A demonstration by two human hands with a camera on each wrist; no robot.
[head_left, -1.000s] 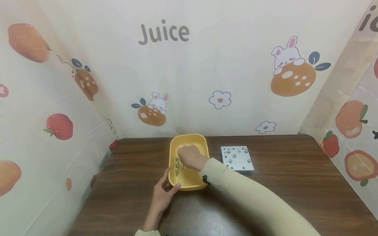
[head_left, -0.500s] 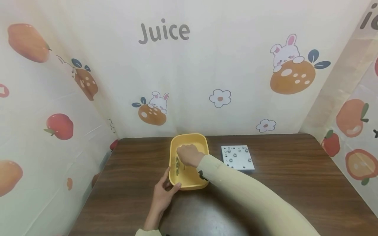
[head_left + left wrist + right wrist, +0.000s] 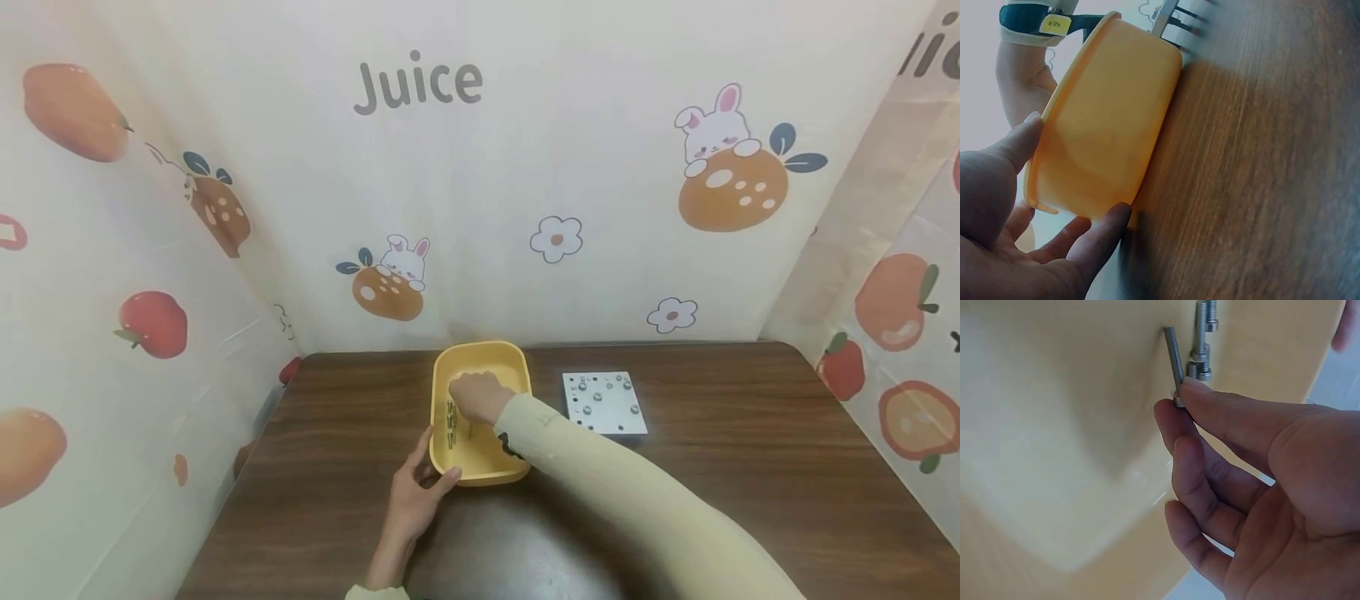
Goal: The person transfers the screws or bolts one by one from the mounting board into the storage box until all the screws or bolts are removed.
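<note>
In the head view my right hand (image 3: pixel 478 396) reaches down inside a yellow plastic bin (image 3: pixel 487 467). The right wrist view shows its thumb and index finger pinching a socket head screw (image 3: pixel 1174 359) by the head, the threaded shank pointing away over the bin floor. Beside it lie several similar screws (image 3: pixel 1200 337) in a row along the bin's left part. My left hand (image 3: pixel 412 492) holds the bin's near left corner. In the left wrist view its thumb lies at the rim and its fingers reach around the outer wall (image 3: pixel 1110 119).
To the right of the bin lies a pale metal plate (image 3: pixel 611 404) with holes and several screws set in it, partly behind the right sleeve (image 3: pixel 600 467). The brown wooden table (image 3: pixel 322 467) meets a printed curtain (image 3: pixel 487 208) at its back edge.
My right hand has shifted very slightly within the bin, still pinching the screw. The left hand keeps its hold on the corner; the view itself has tilted a little.
</note>
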